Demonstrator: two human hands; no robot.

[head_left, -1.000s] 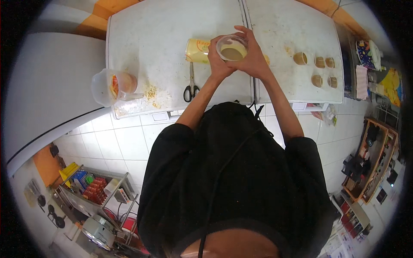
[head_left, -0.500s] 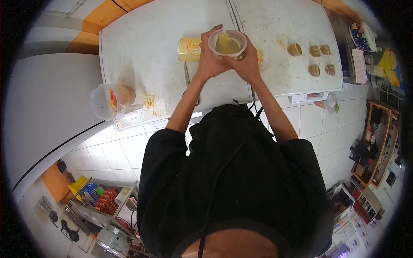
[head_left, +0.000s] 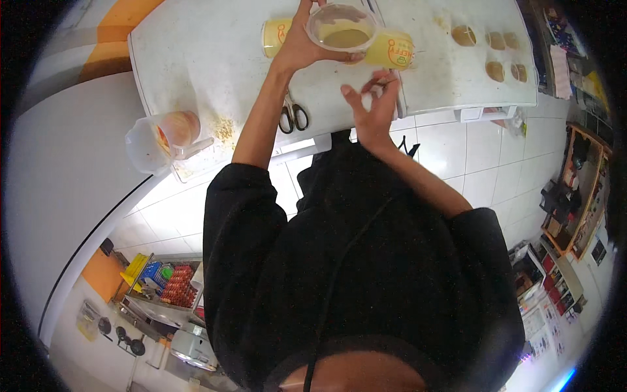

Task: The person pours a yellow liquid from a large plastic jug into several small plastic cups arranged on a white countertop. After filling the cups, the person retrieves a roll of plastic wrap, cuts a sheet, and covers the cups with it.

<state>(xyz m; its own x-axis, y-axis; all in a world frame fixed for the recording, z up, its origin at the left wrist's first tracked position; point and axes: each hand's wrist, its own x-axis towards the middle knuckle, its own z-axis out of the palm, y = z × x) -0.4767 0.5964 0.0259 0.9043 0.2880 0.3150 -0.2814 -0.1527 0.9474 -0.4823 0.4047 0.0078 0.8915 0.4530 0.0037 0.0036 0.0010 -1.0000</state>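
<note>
My left hand is closed around a clear plastic tub with something yellow-brown showing inside. Lower and to the right, my right hand is away from the tub with nothing visible in it; its thumb stands apart from its half-curled, slightly blurred fingers. A yellow cylinder with red print lies on the table behind the tub, its middle hidden by the tub and my left hand. Between my forearms lie black-handled scissors, near the table's front edge.
Several small cups with brown contents stand on the right of the white table. A clear pitcher with orange-red contents is at the left front corner, beside scattered crumbs. A grey-white surface borders the left.
Both hands held the tub before; my right hand has let go and drawn back toward me. My left hand still holds the tub, now farther up the picture. The scissors' handles have come into sight.
</note>
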